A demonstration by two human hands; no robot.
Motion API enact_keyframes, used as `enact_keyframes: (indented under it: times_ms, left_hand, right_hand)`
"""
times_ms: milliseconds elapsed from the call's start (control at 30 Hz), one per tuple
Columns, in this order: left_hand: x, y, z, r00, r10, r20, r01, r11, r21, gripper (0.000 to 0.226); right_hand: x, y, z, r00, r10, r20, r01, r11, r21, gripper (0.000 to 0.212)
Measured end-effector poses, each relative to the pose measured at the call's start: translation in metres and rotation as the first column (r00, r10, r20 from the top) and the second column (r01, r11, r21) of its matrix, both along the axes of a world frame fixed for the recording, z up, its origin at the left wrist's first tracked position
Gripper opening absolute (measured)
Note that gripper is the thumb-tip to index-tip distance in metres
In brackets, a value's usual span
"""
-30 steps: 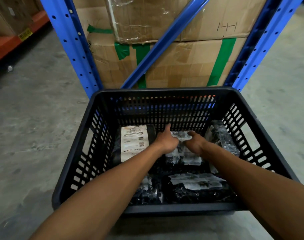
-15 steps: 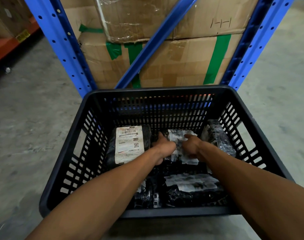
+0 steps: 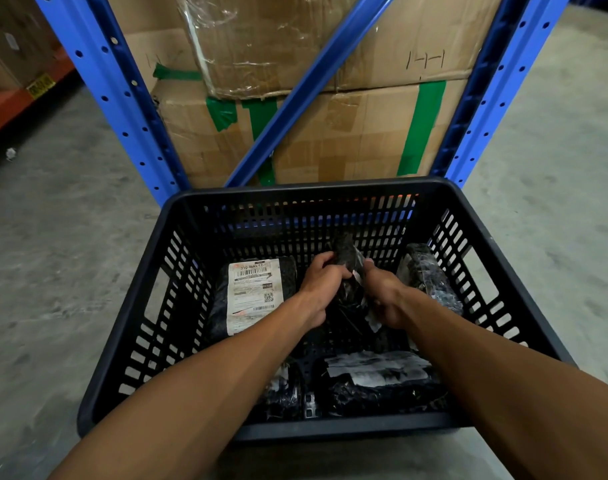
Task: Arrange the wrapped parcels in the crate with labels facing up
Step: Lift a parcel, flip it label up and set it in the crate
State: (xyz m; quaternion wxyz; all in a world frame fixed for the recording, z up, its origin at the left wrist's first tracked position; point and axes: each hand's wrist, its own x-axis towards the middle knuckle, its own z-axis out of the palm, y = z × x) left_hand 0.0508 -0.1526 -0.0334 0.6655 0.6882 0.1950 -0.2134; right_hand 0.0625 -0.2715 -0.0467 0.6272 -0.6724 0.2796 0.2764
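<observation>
A black slotted plastic crate (image 3: 434, 192) stands on the concrete floor with several black-wrapped parcels inside. My left hand (image 3: 318, 289) and my right hand (image 3: 384, 294) both grip the middle parcel (image 3: 347, 268), which is tipped up on edge with its label turned away. At the back left lies a parcel (image 3: 254, 294) with its white label facing up. Another parcel (image 3: 430, 275) leans against the right wall. A front parcel (image 3: 375, 379) shows a crumpled white label on top. A further one (image 3: 283, 393) at the front is partly hidden by my left arm.
Directly behind the crate rise blue rack uprights (image 3: 122, 98) and a diagonal brace (image 3: 313, 88), with stacked cardboard boxes (image 3: 347, 140) taped in green. An orange shelf (image 3: 4, 102) runs at the far left. Concrete floor (image 3: 53, 237) spreads on both sides.
The middle parcel lay flat with its label up; both hands have gripped it and tipped it up on edge. The view has shifted slightly.
</observation>
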Motion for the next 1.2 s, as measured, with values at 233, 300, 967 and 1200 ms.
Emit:
enact_keyframes:
  times_ms: [233, 300, 967, 1200]
  left_hand:
    - [-0.007, -0.004, 0.012, 0.953, -0.134, 0.27, 0.132, 0.991, 0.029, 0.061]
    - [-0.012, -0.004, 0.019, 0.938, -0.155, 0.311, 0.165, 0.986, -0.006, 0.059]
    - [-0.03, 0.072, 0.049, 0.936, 0.192, 0.293, -0.11, 0.955, -0.275, 0.025]
    - [-0.034, 0.075, 0.062, 0.897, 0.247, 0.368, -0.141, 0.946, -0.292, 0.035]
  right_hand:
    - [-0.003, -0.017, 0.028, 0.996, -0.051, 0.068, 0.038, 0.983, 0.181, 0.083]
    - [-0.005, -0.02, 0.04, 0.996, -0.024, 0.091, 0.006, 0.982, 0.189, 0.082]
    - [-0.053, -0.01, 0.11, 0.964, -0.099, 0.247, -0.048, 0.849, 0.526, 0.048]
    - [-0.055, -0.004, 0.116, 0.947, -0.106, 0.304, -0.068, 0.857, 0.511, 0.048]
